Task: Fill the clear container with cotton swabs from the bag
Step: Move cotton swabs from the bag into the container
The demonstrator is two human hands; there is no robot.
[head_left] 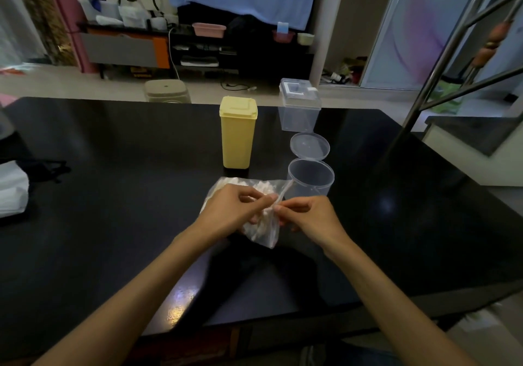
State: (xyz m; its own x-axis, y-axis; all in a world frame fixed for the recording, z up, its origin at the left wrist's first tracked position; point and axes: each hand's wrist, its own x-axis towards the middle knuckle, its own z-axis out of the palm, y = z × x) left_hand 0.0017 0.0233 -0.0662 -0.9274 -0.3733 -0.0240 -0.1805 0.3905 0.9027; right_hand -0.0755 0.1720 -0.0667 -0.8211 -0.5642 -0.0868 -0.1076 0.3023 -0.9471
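Both hands meet over the black table (113, 167), working at the clear plastic bag (264, 230) of cotton swabs (261, 188). The left hand (235, 213) is closed on the bag's upper part, thumb and forefinger pinched together on the film. The right hand (308, 218) pinches the bag's edge from the other side, fingertips almost touching those of the left; a strip of the plastic stretches up from this pinch toward the container. The bag lies partly on the table, its far end bulging with white swabs (individual swabs too blurred to count).

The round clear container (311, 180) stands just beyond the right hand, near the bag's far corner, with its hinged lid (310, 146) tipped open behind it. No swabs are discernible inside it. To its left stands a tall yellow box (238, 133), lid shut. Behind, near the table's far edge, sits a square clear box (299, 108).
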